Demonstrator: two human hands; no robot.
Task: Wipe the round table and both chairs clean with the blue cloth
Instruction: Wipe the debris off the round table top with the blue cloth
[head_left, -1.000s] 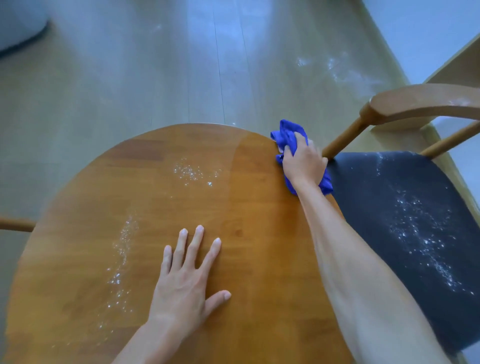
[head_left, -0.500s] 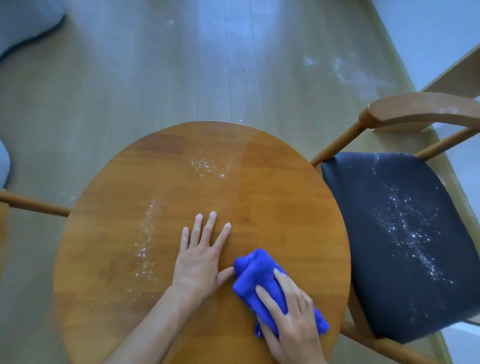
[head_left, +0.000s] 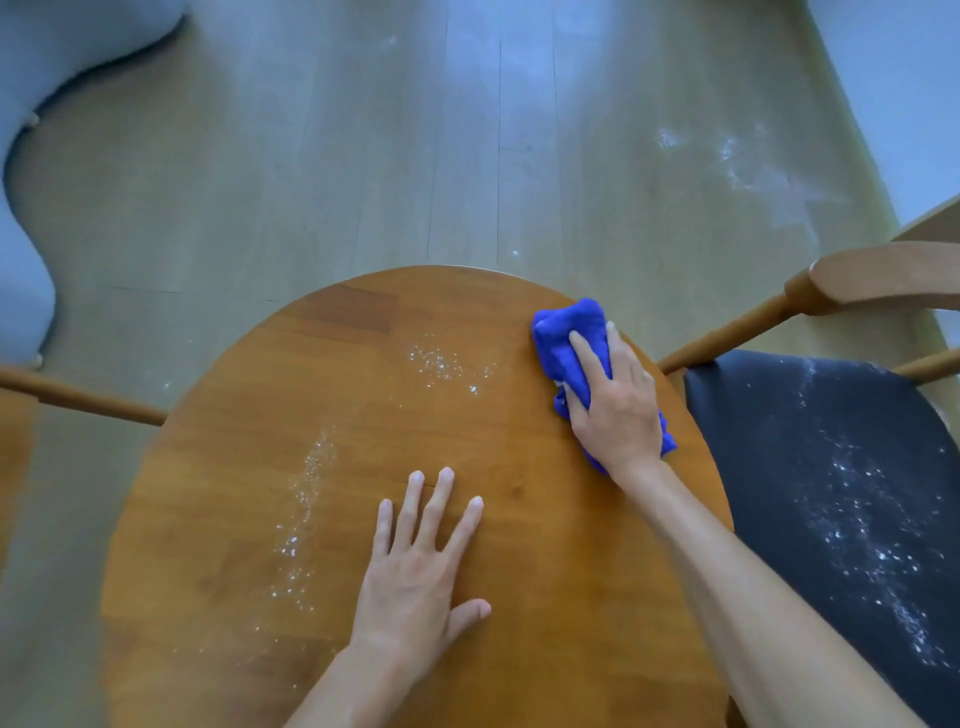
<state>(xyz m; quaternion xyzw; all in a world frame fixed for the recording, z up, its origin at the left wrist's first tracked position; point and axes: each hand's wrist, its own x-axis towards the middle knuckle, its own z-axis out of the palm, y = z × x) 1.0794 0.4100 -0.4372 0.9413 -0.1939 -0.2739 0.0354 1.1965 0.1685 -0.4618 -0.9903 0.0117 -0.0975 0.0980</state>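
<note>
The round wooden table fills the middle of the head view. My right hand holds the bunched blue cloth and presses it on the table's far right edge. My left hand lies flat on the tabletop near me, fingers spread. White crumbs streak the left of the table, and more lie in a patch toward the back. The chair on the right has a dark seat dusted with white crumbs and a wooden backrest. Of the left chair only a wooden rail shows.
Wooden floor lies beyond the table, with white powder smeared on it at the back right. A pale grey rounded piece of furniture stands at the far left. A light wall runs along the right.
My right hand has swept the cloth from the table's near edge beside my left hand up to the far right edge. My left hand stays flat on the table.
</note>
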